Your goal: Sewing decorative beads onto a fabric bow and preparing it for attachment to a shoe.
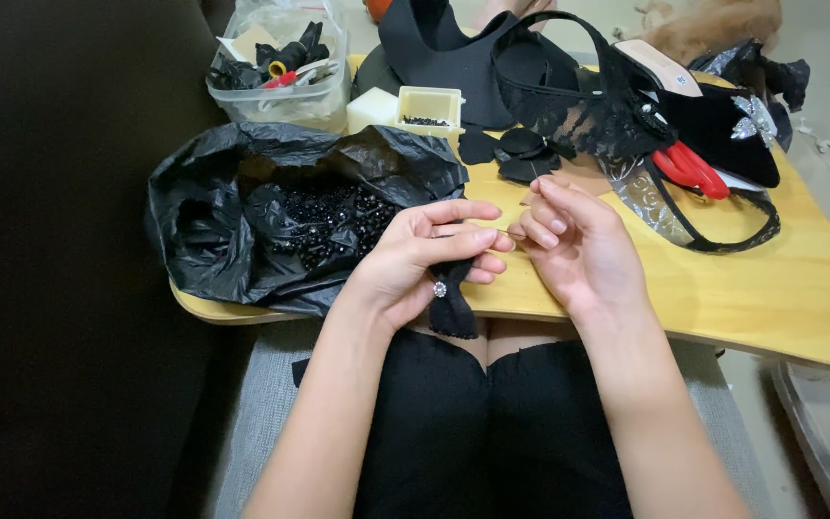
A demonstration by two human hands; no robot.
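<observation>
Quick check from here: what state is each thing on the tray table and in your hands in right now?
Black fabric bow: pinched in left hand, gem facing up.
Right hand: fingers pinched beside the left fingertips; what they hold is too small to tell.
Black plastic bag: open, black beads inside.
Red scissors: lying closed.
Plastic tub: uncovered, filled.
Small cream box: open.

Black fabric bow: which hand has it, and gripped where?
The left hand pinches the black fabric bow at its upper end; its jewelled centre hangs below. The right hand meets it fingertip-close.

Black plastic bag (232, 221) table left; clear tub (280, 96) behind.
</observation>
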